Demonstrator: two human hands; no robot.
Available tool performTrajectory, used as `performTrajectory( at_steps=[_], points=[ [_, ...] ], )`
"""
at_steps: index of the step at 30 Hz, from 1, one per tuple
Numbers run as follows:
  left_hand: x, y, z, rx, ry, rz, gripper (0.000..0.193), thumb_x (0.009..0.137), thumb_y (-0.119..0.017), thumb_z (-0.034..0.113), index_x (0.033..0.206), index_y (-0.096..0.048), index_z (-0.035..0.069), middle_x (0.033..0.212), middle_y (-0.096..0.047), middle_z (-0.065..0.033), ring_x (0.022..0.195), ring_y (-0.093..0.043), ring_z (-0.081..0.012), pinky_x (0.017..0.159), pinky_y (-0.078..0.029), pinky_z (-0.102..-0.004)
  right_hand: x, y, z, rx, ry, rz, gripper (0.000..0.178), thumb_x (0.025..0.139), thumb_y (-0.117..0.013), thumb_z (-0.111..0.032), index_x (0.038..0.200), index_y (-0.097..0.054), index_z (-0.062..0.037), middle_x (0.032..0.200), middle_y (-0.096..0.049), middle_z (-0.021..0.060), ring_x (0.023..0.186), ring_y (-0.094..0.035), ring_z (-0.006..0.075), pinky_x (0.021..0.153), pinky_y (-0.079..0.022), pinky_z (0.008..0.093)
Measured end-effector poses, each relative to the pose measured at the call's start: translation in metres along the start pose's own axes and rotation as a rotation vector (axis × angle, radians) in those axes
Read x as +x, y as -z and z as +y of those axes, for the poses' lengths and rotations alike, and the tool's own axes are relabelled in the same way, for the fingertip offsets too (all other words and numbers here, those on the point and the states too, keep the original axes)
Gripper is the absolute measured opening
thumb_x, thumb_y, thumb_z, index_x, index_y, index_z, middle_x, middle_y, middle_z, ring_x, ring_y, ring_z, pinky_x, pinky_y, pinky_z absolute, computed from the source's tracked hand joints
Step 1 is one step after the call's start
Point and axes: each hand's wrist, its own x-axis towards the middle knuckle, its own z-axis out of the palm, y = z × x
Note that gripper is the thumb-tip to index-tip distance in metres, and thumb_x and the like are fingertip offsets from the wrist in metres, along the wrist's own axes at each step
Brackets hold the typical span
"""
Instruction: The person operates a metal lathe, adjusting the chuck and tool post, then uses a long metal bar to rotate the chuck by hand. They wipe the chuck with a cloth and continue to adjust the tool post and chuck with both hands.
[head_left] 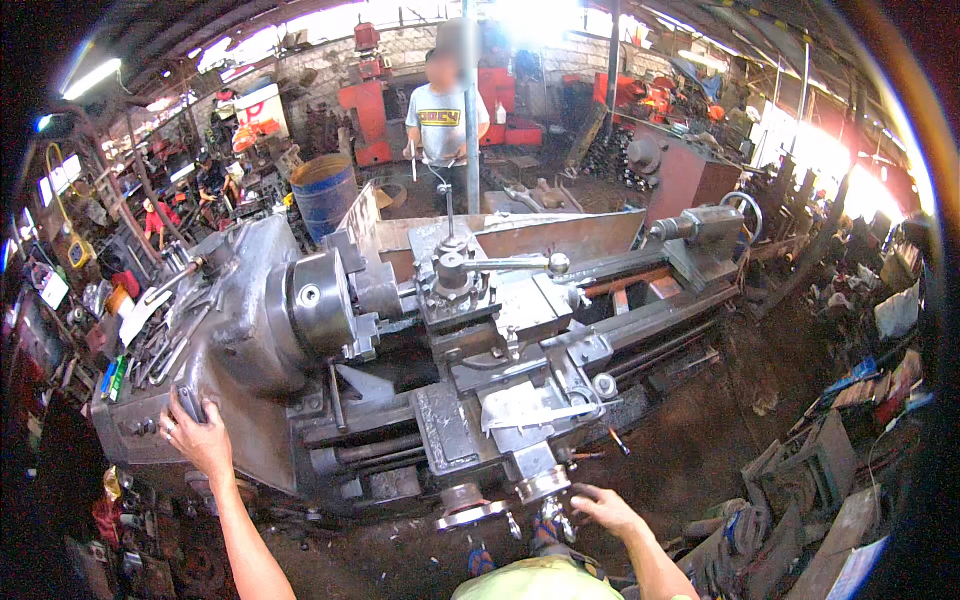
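Left hand (pixel 200 430) at front left corner of headstock (pixel 245 265); loose tools (pixel 182 340) crowd the headstock's left side. Passage over bare metal between tools and chuck (pixel 312 300). Chuck, grey cylinder (pixel 378 290) and tool post (pixel 455 268) obstruct the bed's left end; lever (pixel 515 263) juts right. Bed (pixel 655 322) offers open room above, carriage (pixel 447 425) to tailstock (pixel 705 240); upright panel (pixel 612 233) bars its rear edge. Right hand (pixel 608 512): handwheel (pixel 543 484) close on its left, open air right.

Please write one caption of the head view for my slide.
A metal lathe, left hand on a dark object at the headstock, right hand beside a handwheel.
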Motion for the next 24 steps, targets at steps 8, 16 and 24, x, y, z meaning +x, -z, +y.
performTrajectory(
  at_steps=[8, 16, 24],
  points=[
    [0.0, -0.006, 0.005, 0.106, -0.013, 0.013, 0.055, 0.084, -0.065, 0.024, 0.135, -0.05, 0.01, 0.122, -0.051, -0.024, 0.113, -0.048, -0.0425, 0.098, -0.039, -0.0531, 0.046, -0.011, 0.039, 0.422, -0.031, -0.393, 0.062, 0.086, -0.069, -0.007, 0.142, -0.044, -0.0075, 0.13, -0.056, 0.0105, 0.112, -0.055, 0.0177, 0.095, -0.046, 0.0323],
    [-0.001, -0.007, 0.006, 0.155, -0.034, 0.036, 0.054, 0.084, -0.064, 0.025, 0.134, -0.05, 0.008, 0.12, -0.051, -0.0238, 0.112, -0.048, -0.0424, 0.097, -0.04, -0.0529, 0.069, -0.015, 0.049, 0.564, -0.044, -0.527, 0.05, 0.081, -0.076, -0.006, 0.126, -0.054, -0.0051, 0.113, -0.063, 0.0058, 0.101, -0.061, 0.0176, 0.093, -0.049, 0.0358],
    [-0.002, -0.01, 0.006, 0.199, -0.049, 0.061, 0.055, 0.085, -0.064, 0.026, 0.135, -0.049, 0.009, 0.121, -0.05, -0.0235, 0.112, -0.048, -0.0425, 0.098, -0.04, -0.0528, 0.068, -0.014, 0.041, 0.561, -0.028, -0.572, 0.06, 0.078, -0.078, -0.006, 0.132, -0.05, -0.0067, 0.122, -0.06, 0.0059, 0.112, -0.057, 0.019, 0.099, -0.046, 0.0372]
  ],
)
